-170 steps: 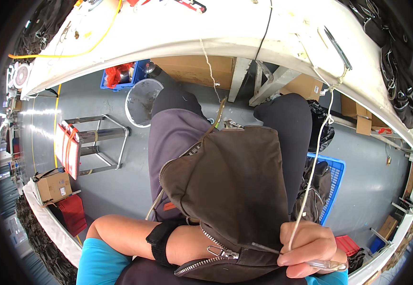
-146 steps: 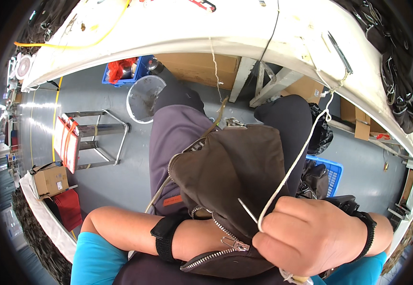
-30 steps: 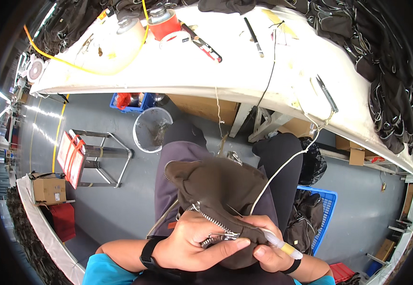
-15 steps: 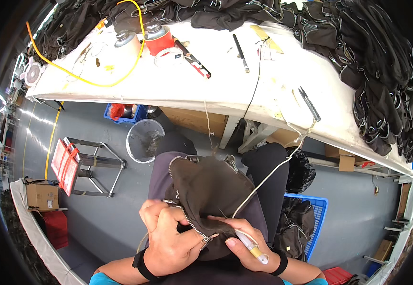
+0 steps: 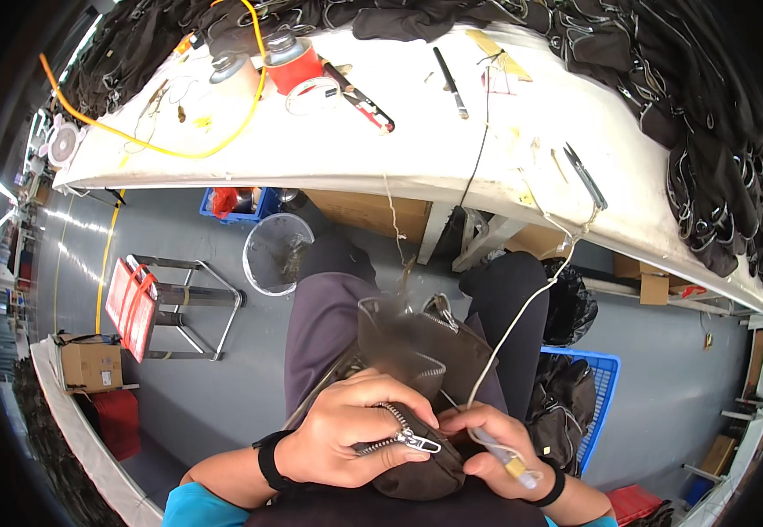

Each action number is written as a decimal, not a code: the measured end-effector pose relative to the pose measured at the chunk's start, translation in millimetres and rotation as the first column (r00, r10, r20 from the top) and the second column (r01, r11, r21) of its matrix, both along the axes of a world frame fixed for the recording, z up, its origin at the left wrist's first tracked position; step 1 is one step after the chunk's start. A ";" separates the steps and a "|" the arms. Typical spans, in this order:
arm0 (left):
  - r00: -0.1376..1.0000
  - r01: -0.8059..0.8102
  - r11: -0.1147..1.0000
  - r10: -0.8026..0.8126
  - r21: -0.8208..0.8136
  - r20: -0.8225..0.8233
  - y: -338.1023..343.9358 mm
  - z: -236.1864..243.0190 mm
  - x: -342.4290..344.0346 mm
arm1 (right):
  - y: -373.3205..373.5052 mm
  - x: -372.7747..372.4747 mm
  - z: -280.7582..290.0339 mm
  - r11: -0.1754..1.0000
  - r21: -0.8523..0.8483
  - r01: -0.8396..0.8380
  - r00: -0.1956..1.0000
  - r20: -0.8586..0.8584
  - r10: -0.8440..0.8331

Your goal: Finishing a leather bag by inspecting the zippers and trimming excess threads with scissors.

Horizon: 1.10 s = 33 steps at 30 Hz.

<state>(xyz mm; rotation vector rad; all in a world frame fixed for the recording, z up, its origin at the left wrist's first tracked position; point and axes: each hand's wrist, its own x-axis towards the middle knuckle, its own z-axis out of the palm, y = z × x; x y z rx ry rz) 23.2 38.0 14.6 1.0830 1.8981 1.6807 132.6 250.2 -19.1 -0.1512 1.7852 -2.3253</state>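
A dark brown fabric bag (image 5: 467, 362) with metal zippers lies bunched on my lap. My left hand (image 5: 346, 430) is closed on its zipper edge, fingers curled over the cloth. Beside that thumb hangs a silver zipper pull (image 5: 420, 442). My right hand (image 5: 497, 439) grips a slim, pale, pen-like tool (image 5: 517, 469) banded with yellow, whose tip is hidden by the hand and cloth. From the tool a pale cord (image 5: 522, 321) runs up to the table edge. The right fingertips are at the cloth, close to the left hand.
Across the white table (image 5: 311, 154) lie tweezers (image 5: 585, 176), a brush (image 5: 451, 83), a red-handled cutter (image 5: 359, 98), a red can (image 5: 293, 66) and piled dark bags (image 5: 706, 158). A bin (image 5: 278, 255), a stool (image 5: 179, 294) and a blue crate (image 5: 605, 400) stand on the floor.
The bag has been turned and drawn lower on my lap. My left hand has moved right and now holds the zipper edge near its pull; the right hand has shifted slightly right and keeps the tool.
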 end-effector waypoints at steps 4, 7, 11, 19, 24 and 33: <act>0.984 0.021 0.999 -0.029 0.042 0.177 3.3 -7.4 1.3 | 10.7 -5.9 8.6 0.971 0.101 0.218 0.957 -0.218 -0.192; 0.979 0.031 0.999 -0.037 0.034 0.202 7.9 -8.4 -0.3 | 11.8 -25.2 26.4 0.950 0.175 0.260 0.920 -0.342 -0.188; 0.989 0.079 0.997 -0.079 0.006 0.125 13.1 -6.2 -4.4 | 15.1 -42.0 39.4 0.932 0.320 0.171 0.908 -0.418 -0.023; 0.995 0.090 0.996 -0.091 0.027 0.035 16.8 -9.4 -5.3 | 25.6 -44.7 44.5 0.834 0.524 0.172 0.792 -0.577 0.199; 0.995 0.098 0.995 -0.099 0.018 0.010 18.3 -11.8 -5.4 | 22.2 -48.7 47.4 0.767 0.593 0.245 0.757 -0.611 0.230; 0.995 0.091 0.995 -0.092 0.039 0.026 21.4 -13.3 -5.4 | 22.9 -49.6 41.7 0.791 0.580 0.197 0.734 -0.622 0.273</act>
